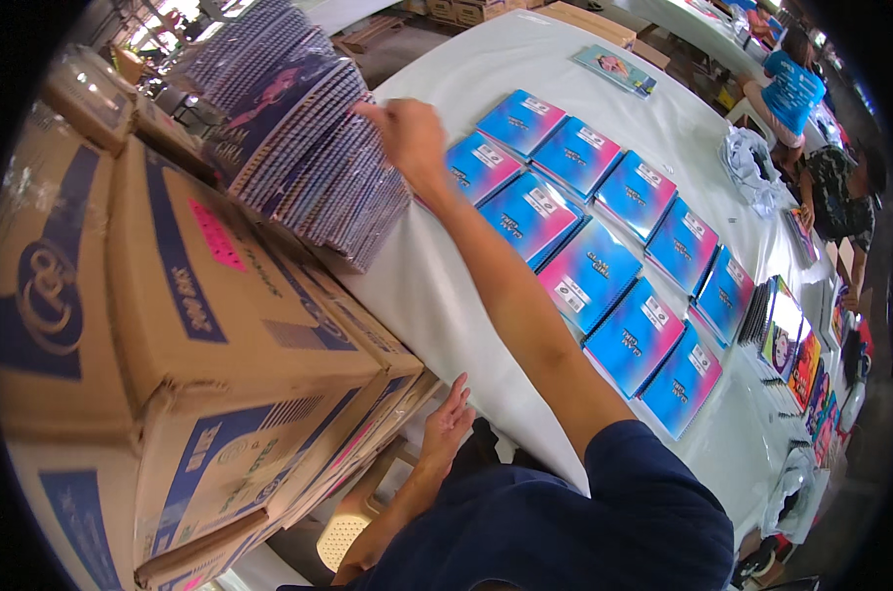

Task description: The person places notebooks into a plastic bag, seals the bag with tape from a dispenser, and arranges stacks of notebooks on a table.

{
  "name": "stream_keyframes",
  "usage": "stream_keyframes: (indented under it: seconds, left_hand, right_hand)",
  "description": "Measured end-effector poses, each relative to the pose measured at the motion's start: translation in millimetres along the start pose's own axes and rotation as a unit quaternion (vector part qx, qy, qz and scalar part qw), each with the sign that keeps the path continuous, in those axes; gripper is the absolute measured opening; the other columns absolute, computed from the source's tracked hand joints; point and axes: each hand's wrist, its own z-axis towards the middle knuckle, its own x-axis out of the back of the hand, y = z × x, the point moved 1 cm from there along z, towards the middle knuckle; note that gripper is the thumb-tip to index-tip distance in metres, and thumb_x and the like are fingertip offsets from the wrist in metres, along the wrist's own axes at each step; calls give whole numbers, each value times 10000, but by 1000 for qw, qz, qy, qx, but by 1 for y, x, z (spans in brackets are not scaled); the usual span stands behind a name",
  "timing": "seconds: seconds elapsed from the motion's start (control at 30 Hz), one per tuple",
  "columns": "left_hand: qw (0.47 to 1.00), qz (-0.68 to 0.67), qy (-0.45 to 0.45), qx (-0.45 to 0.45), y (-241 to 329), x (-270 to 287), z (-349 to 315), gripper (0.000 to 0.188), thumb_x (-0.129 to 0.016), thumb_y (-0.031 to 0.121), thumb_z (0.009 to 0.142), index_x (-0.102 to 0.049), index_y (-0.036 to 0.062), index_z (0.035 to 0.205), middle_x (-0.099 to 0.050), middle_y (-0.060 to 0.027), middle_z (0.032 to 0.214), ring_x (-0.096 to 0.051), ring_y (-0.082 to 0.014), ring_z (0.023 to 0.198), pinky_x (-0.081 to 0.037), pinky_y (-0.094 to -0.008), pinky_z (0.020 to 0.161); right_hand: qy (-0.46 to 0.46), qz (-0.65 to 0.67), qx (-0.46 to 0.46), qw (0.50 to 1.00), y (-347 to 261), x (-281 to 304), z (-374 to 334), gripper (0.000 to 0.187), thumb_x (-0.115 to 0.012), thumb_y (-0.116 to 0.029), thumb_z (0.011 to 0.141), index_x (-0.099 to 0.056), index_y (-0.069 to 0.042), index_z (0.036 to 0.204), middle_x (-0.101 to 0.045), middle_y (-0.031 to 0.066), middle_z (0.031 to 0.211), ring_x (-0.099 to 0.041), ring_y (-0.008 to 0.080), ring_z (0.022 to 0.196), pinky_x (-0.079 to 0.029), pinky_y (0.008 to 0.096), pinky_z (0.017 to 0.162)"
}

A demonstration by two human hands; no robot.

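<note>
My right hand (407,138) reaches across to a tall stack of spiral notebooks (309,128), partly covered in shiny clear plastic. Its fingers are pinched together at the stack's near right edge; whether they grip the plastic or a notebook is hidden. Lower down, my left hand (449,419) hangs beside the table edge, fingers apart and holding nothing. Right of my right forearm, blue-and-pink spiral notebooks (589,271) lie in rows of small piles, covers up, on the white-covered table (397,295).
Large cardboard boxes (240,325) are piled along the left, close to the table. A beige plastic stool (343,537) stands beneath my left forearm. A lone notebook (614,71) lies at the far end. More colourful notebooks (786,335) sit at right, near other people (793,89).
</note>
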Motion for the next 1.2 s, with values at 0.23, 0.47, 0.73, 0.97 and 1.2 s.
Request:
stream_keyframes:
  seconds: [0.23,0.47,0.73,0.97,1.2]
  left_hand:
    - [984,141,-23,-104,24,-16,35,546,-506,-4,906,-374,70,1431,-280,-106,1530,-237,-234,1418,-238,-370,1126]
    - [924,292,15,-248,59,-21,58,464,-517,-17,893,-475,35,1353,-368,-173,1473,-343,-287,1375,-300,-371,1094]
    - [814,362,2,-454,114,-62,116,397,-499,-21,912,-505,12,1308,-436,-235,1400,-359,-425,1335,-354,-459,1049]
    - [730,534,64,-422,94,-62,255,526,-609,163,886,-445,159,1386,-448,-108,1422,-251,-430,1383,-241,-611,1061]
    - [588,771,-143,-199,49,-68,298,923,-790,289,691,-287,280,1464,-254,-34,1534,-149,-327,1433,-227,-627,1076]
  right_hand:
    - [91,-481,168,856,250,-42,-58,335,-636,-156,796,-576,45,1057,-589,254,1059,-558,393,1032,-430,470,895]
    - [-122,-398,165,894,237,-48,-61,117,-566,-51,764,-631,-20,856,-620,157,901,-598,303,937,-439,396,902]
    - [-29,-317,331,888,206,58,-101,271,-584,-51,751,-579,-18,1020,-616,137,1046,-587,308,1028,-475,409,927]
    - [-215,-267,325,881,210,148,-323,323,-586,-111,791,-588,2,1094,-573,134,1180,-546,304,1130,-472,389,966]
    - [-254,-144,145,946,231,219,-328,242,-651,-101,803,-628,-58,1040,-578,162,1195,-534,327,1127,-439,433,955]
